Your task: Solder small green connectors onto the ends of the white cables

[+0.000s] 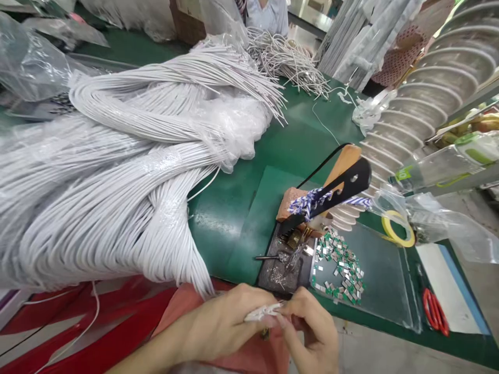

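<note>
Low in front of me, my left hand [222, 322] is closed round a small bunch of white cable ends [262, 312], which stick out between thumb and fingers. Beside it, my right hand [312, 330] pinches at the tips of those ends, its fingertips nearly touching my left hand. Exactly what lies between the right fingertips is too small to make out. Just beyond the hands is a soldering stand with a dark tray [280, 275]. Right of it lie many small green circuit boards with metal connectors [343, 270].
Large bundles of white cable [117, 208] cover the left side of the green table [218, 234]. A ribbed clear duct hose [421, 98] comes down at the right. Yellow tape [397, 228] and red-handled scissors [434, 311] lie near the right edge. Another person [267, 18] is at the back.
</note>
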`<state>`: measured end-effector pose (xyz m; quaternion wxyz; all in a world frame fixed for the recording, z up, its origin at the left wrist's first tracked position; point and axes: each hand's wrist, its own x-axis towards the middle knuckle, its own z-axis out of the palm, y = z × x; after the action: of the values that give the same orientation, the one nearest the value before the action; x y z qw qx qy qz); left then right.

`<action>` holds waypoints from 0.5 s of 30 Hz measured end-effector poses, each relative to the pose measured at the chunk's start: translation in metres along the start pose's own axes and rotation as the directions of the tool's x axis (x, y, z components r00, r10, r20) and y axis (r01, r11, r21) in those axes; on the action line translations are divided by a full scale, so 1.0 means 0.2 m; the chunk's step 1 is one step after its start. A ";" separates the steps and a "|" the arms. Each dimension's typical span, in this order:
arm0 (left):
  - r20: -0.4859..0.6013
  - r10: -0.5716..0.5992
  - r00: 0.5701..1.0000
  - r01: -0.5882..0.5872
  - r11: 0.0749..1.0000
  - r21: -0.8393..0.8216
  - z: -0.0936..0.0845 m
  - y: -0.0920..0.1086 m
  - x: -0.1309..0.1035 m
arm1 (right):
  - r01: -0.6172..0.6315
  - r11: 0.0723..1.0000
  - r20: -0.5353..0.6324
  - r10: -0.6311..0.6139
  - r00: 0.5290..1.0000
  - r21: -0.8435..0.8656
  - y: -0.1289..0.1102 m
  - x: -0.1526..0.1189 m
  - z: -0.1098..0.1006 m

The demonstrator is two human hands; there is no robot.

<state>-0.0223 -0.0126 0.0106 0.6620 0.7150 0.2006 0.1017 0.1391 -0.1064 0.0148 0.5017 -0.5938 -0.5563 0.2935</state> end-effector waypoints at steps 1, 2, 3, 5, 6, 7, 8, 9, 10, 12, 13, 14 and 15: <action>-0.029 -0.024 0.999 0.023 0.999 -0.039 -0.01 0.00 0.01 | -0.002 1.000 -0.018 0.002 1.000 -0.003 0.00 0.00 0.00; -0.062 -0.040 0.997 0.034 0.995 -0.089 -0.01 -0.01 0.02 | 0.001 1.000 -0.015 -0.001 1.000 -0.011 0.00 -0.01 0.01; -0.096 -0.040 0.995 0.026 0.990 -0.139 -0.01 -0.01 0.03 | 0.012 1.000 -0.009 -0.012 1.000 -0.024 0.01 0.00 0.01; -0.162 -0.004 0.987 -0.030 0.979 -0.201 -0.02 -0.03 0.05 | 0.029 0.998 -0.009 -0.029 1.000 -0.051 0.02 0.01 0.01; -0.191 0.018 0.981 -0.059 0.975 -0.212 -0.03 -0.03 0.06 | 0.025 0.998 -0.007 -0.026 1.000 -0.063 0.02 0.02 0.01; -0.219 0.034 0.975 -0.082 0.973 -0.215 -0.03 -0.04 0.07 | 0.012 0.997 -0.005 -0.013 1.000 -0.075 0.03 0.02 0.01; -0.244 0.042 0.969 -0.096 0.972 -0.216 -0.04 -0.04 0.08 | -0.007 0.997 -0.002 0.007 1.000 -0.082 0.04 0.03 0.01; -0.261 0.048 0.964 -0.108 0.969 -0.222 -0.04 -0.05 0.09 | -0.030 0.996 0.001 0.030 1.000 -0.085 0.04 0.04 0.01; -0.273 0.050 0.961 -0.116 0.966 -0.232 -0.04 -0.05 0.09 | -0.047 0.996 0.001 0.047 0.999 -0.081 0.05 0.04 0.00; -0.277 0.054 0.959 -0.127 0.960 -0.251 -0.04 -0.06 0.10 | -0.059 0.996 -0.010 0.059 0.998 -0.063 0.07 0.04 0.00; -0.276 0.059 0.959 -0.131 0.959 -0.251 -0.04 -0.06 0.10 | -0.064 0.997 -0.016 0.064 0.998 -0.053 0.07 0.04 -0.01; -0.279 0.064 0.958 -0.135 0.961 -0.243 -0.04 -0.07 0.10 | -0.071 0.996 -0.015 0.071 0.997 -0.045 0.08 0.04 -0.01; -0.284 0.068 0.956 -0.137 0.963 -0.230 -0.03 -0.07 0.10 | -0.079 0.996 -0.016 0.078 0.997 -0.036 0.08 0.03 -0.02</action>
<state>-0.0084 0.0028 -0.0045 0.7057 0.6154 0.2380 0.2580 0.1499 -0.0988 0.0019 0.4830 -0.6264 -0.5341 0.2984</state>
